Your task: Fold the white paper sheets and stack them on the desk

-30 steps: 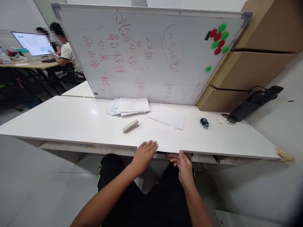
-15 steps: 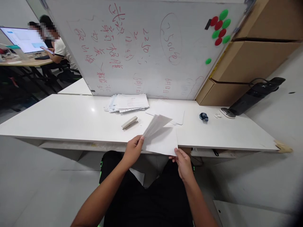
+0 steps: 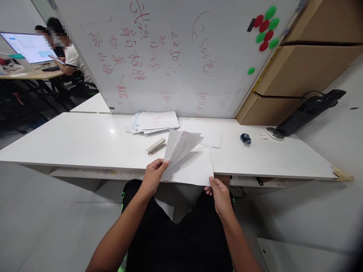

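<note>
The left hand [image 3: 154,176] pinches paper sheets [image 3: 195,169] at their left side, some fanned upward; the right hand [image 3: 221,196] clamps the near right corner. They overhang the tabletop [image 3: 85,143] edge, near a stapler [image 3: 156,146].

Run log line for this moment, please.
left hand: holding raised papers | right hand: gripping lower sheet | stapler: on desk

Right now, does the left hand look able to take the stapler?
Probably yes: the stapler lies on the desk just beyond the left hand, and nothing seems to stand between them. However, that hand is holding papers, so it would likely need to release them first.
</note>
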Demonstrator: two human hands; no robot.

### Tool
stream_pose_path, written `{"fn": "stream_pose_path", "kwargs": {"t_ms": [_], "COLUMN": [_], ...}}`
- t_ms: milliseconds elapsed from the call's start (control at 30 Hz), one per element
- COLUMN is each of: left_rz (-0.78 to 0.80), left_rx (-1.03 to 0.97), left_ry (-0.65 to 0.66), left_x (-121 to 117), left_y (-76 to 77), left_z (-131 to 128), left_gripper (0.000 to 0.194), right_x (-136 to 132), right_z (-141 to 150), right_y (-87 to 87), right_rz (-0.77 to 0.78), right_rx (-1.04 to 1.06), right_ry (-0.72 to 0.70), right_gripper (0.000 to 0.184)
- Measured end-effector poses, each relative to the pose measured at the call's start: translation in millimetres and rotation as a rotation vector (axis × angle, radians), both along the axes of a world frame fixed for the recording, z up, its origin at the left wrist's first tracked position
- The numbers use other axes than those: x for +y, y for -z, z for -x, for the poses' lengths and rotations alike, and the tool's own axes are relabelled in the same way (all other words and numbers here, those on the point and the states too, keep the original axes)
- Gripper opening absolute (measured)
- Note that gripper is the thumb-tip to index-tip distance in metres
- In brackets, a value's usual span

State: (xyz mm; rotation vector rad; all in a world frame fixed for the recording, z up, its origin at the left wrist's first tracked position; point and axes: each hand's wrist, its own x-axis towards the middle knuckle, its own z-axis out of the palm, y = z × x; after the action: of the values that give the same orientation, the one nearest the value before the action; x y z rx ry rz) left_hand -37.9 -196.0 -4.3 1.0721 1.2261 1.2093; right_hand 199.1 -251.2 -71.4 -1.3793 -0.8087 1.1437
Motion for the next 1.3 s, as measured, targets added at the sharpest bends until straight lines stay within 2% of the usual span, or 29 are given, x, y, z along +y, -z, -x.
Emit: {"fn": "stream_pose_path", "kwargs": {"t_ms": [333, 467, 567, 700, 800, 967, 1133, 1300], "left_rz": [-0.005, -0.024, -0.002, -0.005, -0.035, -0.040, -0.033, -0.099], "left_rx": [0.005, 0.068, 0.067, 0.043, 0.020, 0.031, 0.080, 0.188], "left_ry": [0.006, 0.086, 0.144, 0.070, 0.018, -0.014, 0.014, 0.062], "left_x": [-3.0, -5.2, -6.0, -5.8, -5.7, -7.6, -10.9, -15.1], "left_y": [-0.5, -1.2, -3.0, -3.2, -1.9, -1.6, 0.7, 1.8], "left_z": [0.5, 2.8, 4.0, 5.2, 6.8, 9.3, 10.8, 10.0], "left_gripper": [0.029, 0.027, 0.027, 0.029, 0.029, 0.028, 0.028, 0.026], "right_x": [-5.3, -0.5, 2.7, 3.9, 3.5, 2.0, 1.7, 0.5], "right_z": [1.2, -4.0, -7.3, -7.1, -5.4, -0.9, 7.0, 9.9], "right_y": [1.2, 3.9, 1.3, -6.9, -11.8, -12.5, -6.8, -4.1], "right_rz": [0.050, 0.032, 0.052, 0.063, 0.048, 0.092, 0.055, 0.066], "right_rx": [-0.141, -0.006, 0.149, 0.331, 0.390, 0.325, 0.210, 0.184], "right_ry": [0.004, 0.016, -0.005, -0.107, -0.146, -0.155, -0.082, -0.002], "right_gripper": [0.047, 0.044, 0.051, 0.056, 0.054, 0.038, 0.042, 0.042]}}
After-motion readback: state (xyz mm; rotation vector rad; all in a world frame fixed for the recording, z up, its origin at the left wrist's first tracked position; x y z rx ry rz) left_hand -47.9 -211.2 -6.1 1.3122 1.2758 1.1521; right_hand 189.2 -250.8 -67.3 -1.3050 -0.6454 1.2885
